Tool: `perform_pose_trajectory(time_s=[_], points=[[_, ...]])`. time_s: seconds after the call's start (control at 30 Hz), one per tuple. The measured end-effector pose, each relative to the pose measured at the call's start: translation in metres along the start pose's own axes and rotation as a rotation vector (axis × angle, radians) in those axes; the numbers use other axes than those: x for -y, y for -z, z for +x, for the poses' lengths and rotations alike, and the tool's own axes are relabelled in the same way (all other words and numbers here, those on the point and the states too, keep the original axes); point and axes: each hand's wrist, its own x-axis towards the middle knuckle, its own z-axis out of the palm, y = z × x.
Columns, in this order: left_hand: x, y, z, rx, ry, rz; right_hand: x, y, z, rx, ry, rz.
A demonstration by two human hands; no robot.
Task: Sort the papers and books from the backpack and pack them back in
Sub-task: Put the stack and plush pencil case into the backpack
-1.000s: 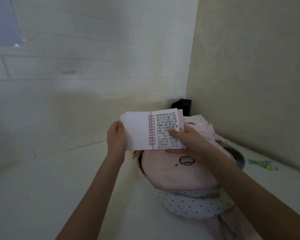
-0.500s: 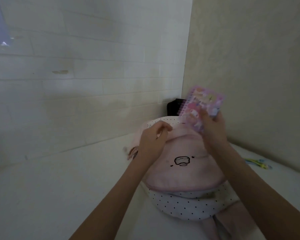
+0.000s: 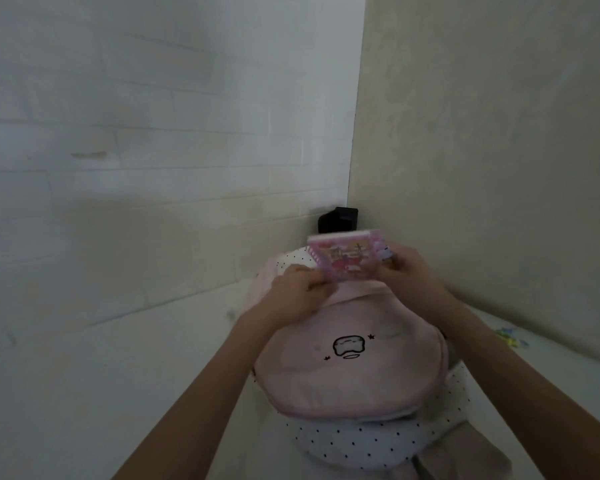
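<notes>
A pink backpack (image 3: 347, 372) with a small black drawing on its front pocket and white dotted sides lies on the white surface in the corner. Just above its top edge is a small pink spiral notebook (image 3: 347, 259), closed, cover toward me. My right hand (image 3: 407, 275) pinches the notebook's right side. My left hand (image 3: 297, 292) has its fingers curled at the notebook's lower left corner and the backpack's top edge; which of the two it grips is unclear. The notebook's lower part is hidden behind my hands and the bag's rim.
The white surface (image 3: 118, 393) meets a tiled wall at the back and a beige wall on the right. A black object (image 3: 336, 219) sits in the corner behind the bag. Small green and yellow items (image 3: 510, 336) lie at the right by the wall.
The notebook was open in both hands, then closed in my right hand alone. It has come down to the backpack's top, and my left hand now meets it there.
</notes>
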Motion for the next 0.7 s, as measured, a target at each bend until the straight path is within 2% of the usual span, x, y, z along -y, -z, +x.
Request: perform_pose_trajectory(time_s=[0.1, 0.27, 0.37, 0.53, 0.63, 0.7], points=[[0.007, 0.006, 0.003, -0.003, 0.013, 0.29, -0.005, -0.003, -0.005, 0.055, 0.072, -0.191], [0.012, 0.016, -0.001, -0.223, -0.142, 0.849, -0.008, -0.008, -0.004, 0.073, 0.177, -0.827], [0.016, 0.026, -0.004, -0.313, -0.274, 1.038, -0.01, -0.019, 0.001, 0.131, 0.239, -1.159], [0.011, 0.049, 0.001, -0.303, -0.371, 1.156, -0.006, -0.043, 0.028, 0.097, 0.146, -1.259], [0.017, 0.059, -0.002, -0.235, -0.394, 1.181, -0.009, -0.031, 0.033, -0.006, 0.042, -1.142], [0.02, 0.059, -0.005, -0.178, -0.381, 1.193, -0.012, -0.026, 0.03, -0.017, 0.032, -1.136]])
